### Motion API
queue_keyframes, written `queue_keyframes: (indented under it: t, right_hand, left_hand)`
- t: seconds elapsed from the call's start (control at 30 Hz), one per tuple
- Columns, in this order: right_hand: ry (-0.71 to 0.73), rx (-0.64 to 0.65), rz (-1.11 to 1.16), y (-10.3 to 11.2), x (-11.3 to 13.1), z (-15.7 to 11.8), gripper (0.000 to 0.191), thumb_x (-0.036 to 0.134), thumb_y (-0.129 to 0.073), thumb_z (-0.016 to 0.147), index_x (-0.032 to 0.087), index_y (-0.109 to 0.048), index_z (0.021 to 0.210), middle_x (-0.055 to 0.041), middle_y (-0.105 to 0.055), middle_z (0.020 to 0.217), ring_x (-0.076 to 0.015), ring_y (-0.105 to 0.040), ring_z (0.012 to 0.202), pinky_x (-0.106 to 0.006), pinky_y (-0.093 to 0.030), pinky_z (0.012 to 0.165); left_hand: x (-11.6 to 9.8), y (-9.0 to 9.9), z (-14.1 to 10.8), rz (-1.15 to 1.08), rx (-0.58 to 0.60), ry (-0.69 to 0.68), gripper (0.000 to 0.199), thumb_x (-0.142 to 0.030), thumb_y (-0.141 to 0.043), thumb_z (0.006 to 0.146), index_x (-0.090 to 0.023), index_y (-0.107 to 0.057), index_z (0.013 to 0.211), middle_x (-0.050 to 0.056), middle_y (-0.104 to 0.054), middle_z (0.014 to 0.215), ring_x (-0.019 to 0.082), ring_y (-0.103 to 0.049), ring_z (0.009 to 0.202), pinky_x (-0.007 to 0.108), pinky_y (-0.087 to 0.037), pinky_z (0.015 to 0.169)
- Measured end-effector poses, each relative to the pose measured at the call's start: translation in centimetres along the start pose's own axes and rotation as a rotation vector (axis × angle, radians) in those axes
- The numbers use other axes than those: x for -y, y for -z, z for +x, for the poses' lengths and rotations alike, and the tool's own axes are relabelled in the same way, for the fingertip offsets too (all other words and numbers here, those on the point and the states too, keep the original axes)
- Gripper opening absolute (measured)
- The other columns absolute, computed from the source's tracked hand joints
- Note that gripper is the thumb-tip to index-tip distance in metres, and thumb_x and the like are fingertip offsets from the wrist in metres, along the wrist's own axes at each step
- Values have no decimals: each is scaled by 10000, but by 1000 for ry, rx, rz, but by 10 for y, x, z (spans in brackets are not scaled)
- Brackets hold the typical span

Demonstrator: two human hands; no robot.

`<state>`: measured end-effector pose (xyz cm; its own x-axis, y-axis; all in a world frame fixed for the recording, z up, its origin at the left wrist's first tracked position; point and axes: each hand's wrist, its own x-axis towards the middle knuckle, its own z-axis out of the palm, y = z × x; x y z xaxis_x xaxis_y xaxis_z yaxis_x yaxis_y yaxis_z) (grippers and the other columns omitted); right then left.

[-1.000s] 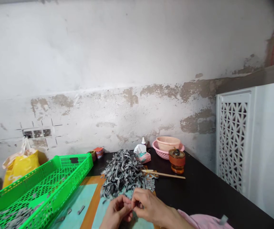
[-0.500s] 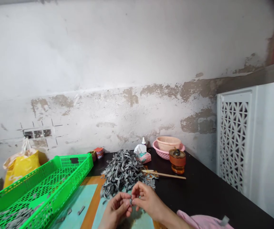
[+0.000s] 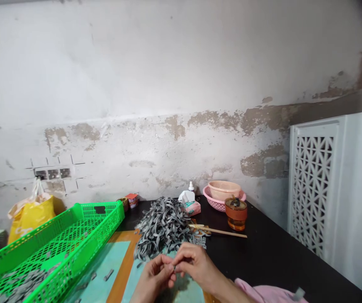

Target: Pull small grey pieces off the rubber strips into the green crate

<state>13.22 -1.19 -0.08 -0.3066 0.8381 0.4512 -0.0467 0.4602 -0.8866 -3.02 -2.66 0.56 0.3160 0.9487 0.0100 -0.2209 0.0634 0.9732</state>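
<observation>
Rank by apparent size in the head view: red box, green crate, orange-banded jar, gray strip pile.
1. Green crate, partly outside the picture
2. Gray strip pile
3. Orange-banded jar
4. Red box

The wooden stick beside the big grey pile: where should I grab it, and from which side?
I'd pinch the stick near its bare right end, from above and the near side, thumb and finger across its thin width. It lies long and low on the black table; its left end is by the grey pile, and the cup stands just behind its right end.
</observation>
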Motion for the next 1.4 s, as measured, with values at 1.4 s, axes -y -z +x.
queue_keyframes:
  t: [1.4]
  right_hand:
    - [-259, 36, 338, 2, 1, 3, 326, 399, -827, 563, 139, -680, 695, 31, -602, 524, -89, -533, 462, -232, -434, 517]
  left_hand:
    - [-8, -3, -6, -13, -49, -66, 329, -391, -866, 526, -138, -708, 664, 26, -681, 596, 127, -575, 570, 216, -408, 587]
